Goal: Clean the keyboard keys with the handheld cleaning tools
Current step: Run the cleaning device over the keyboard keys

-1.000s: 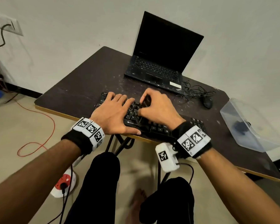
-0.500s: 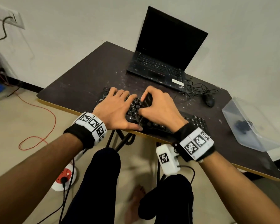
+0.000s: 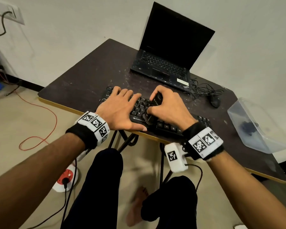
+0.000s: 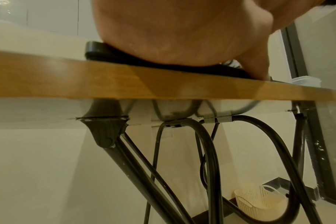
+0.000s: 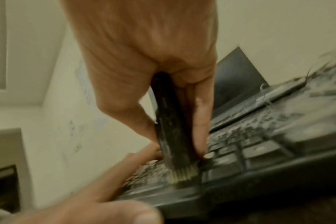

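Note:
A black keyboard lies along the near edge of the dark table. My left hand lies flat on the keyboard's left half with fingers spread and the thumb along its front edge. My right hand grips a black brush by its handle. In the right wrist view the brush stands nearly upright, its bristles down on the dusty keys of the keyboard, with the left hand's thumb blurred in front. The left wrist view shows the left palm resting over the table's edge.
An open black laptop stands at the back of the table. A mouse with tangled cable lies right of it. A clear plastic box sits at the right edge. Table legs, a basket and a power strip are on the floor.
The head view shifted a little. The right hand with the brush has edged slightly along the keys. The left hand stays flat on the keyboard.

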The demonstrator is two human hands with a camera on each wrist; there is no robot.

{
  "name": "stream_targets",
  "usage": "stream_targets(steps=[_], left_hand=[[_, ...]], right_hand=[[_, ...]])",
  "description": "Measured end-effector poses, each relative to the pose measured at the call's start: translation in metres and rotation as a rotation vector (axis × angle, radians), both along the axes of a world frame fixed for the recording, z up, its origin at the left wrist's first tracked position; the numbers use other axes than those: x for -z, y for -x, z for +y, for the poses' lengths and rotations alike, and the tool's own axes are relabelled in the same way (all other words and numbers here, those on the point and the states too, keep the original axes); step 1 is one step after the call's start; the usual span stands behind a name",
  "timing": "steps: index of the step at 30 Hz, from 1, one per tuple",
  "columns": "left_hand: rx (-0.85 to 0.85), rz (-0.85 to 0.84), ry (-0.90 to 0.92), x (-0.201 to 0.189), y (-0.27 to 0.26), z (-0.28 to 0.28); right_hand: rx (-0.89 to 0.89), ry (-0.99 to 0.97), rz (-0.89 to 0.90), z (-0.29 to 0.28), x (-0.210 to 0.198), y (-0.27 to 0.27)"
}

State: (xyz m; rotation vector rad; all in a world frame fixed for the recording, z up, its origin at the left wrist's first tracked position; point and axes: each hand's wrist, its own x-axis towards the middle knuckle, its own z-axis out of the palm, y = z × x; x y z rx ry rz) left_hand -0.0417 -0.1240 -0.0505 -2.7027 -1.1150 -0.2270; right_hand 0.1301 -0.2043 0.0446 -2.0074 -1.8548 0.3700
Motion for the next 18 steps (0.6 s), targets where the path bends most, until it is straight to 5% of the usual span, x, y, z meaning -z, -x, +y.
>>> stream_targets(steps=[8,12,18], left_hand=[[0.036,-0.050,0.098,-0.011,0.027,0.014],[0.036,-0.166,0.262,-0.010,0.075,0.032],[0.065,-0.326,0.348,0.009,0.074,0.032]], right_hand=[[0.054,-0.005,0.018,0.001,0.001,-0.006],[0.065,-0.003,0.020,0.002,0.000,-0.002],[-0.018,0.024,0.063,-0.010,0.002,0.021]])
